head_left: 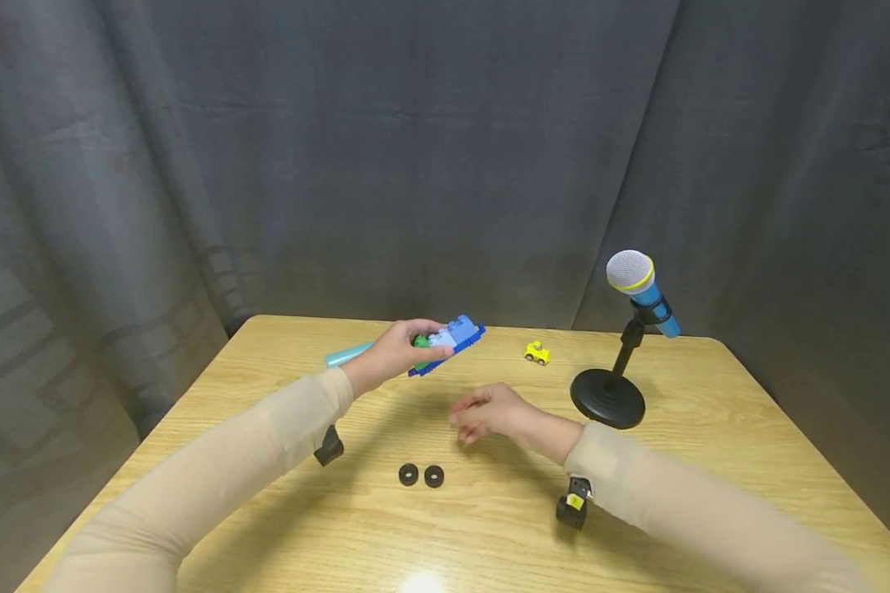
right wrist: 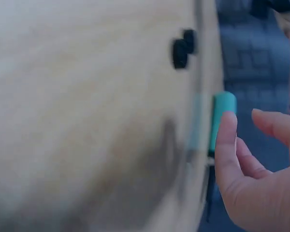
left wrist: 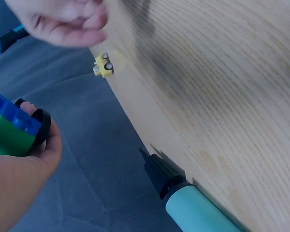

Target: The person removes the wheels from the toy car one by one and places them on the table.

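Note:
My left hand (head_left: 396, 356) grips a toy vehicle built of blocks (head_left: 461, 329), with a blue base and green and light blue bricks, and holds it tilted above the table. Black wheels (left wrist: 42, 126) show on its side in the left wrist view, close to the fingers. My right hand (head_left: 492, 412) is over the middle of the table, its fingers loosely bent with nothing between them. Nearer the front, two loose black wheels (head_left: 409, 474) lie side by side on the wood. In the right wrist view the thumb and fingers are apart.
Behind the left hand lies a teal cylinder (left wrist: 200, 210) with a black tapered nozzle. A small yellow toy car (head_left: 537, 353) stands near the table's back edge. At the right, a blue toy microphone (head_left: 641, 284) sits on a black stand (head_left: 608, 399). Dark curtains (head_left: 415, 165) surround the table.

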The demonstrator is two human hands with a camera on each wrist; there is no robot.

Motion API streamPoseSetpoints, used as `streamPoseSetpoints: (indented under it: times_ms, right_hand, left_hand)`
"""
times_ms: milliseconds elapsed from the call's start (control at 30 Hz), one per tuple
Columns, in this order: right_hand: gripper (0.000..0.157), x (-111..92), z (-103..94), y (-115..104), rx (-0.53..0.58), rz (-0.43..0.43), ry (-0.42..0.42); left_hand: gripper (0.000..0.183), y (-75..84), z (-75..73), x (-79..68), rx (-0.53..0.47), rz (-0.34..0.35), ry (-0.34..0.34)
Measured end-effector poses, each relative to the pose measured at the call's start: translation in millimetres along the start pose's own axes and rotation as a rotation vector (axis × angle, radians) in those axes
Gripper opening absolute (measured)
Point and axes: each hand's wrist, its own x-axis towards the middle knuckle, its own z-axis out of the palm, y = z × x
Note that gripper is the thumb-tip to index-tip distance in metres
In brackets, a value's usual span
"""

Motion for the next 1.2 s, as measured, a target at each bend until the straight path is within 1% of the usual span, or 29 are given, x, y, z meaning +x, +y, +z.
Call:
streamPoseSetpoints:
  times_ms: [100,233,300,367,467,567,667,800,967,1067,1200]
  right_hand:
    - [0.051,0,-16.1,-10,0.029,-0.012,-0.018]
    - [0.067,-4,-34.6,-25,0.092,-0.044,-0.011]
    - [0.072,-6,-41.4,-31,0.14,-0.063,-0.008]
    - [0.074,-9,-47.0,-37,0.168,-0.09,-0.015]
    - [0.07,-13,-52.4,-43,0.203,-0.127,-0.027]
    - [0.065,-15,-55.4,-45,0.212,-0.147,-0.039]
    - [0.059,-15,-56.7,-44,0.227,-0.135,-0.037]
    - [0.052,-15,-56.9,-41,0.243,-0.118,-0.01]
    - [0.051,-16,-56.1,-39,0.241,-0.125,0.017]
    - [0.052,-17,-55.3,-40,0.238,-0.135,0.029]
    - [0.052,-18,-54.4,-42,0.245,-0.146,0.042]
  left_hand:
    - [0.055,0.8,0.3,-1.8,0.009,-0.01,0.0]
    - [0.055,0.5,1.3,-3.3,0.016,-0.024,0.0]
    - [0.053,0.2,1.9,-3.2,0.018,-0.02,-0.001]
    - [0.051,0.0,2.6,-2.9,0.018,-0.007,-0.006]
    - [0.05,1.0,3.9,-2.8,0.023,0.016,-0.014]
    - [0.052,3.0,5.6,-3.5,0.047,0.029,-0.027]
    - [0.055,4.6,7.3,-4.8,0.068,0.025,-0.045]
    - [0.056,5.4,9.4,-5.7,0.098,0.006,-0.062]
    - [0.055,5.8,11.4,-4.7,0.123,-0.002,-0.058]
    - [0.056,5.5,11.7,-4.0,0.117,-0.005,-0.05]
    - [0.058,5.3,12.0,-4.5,0.082,-0.019,-0.038]
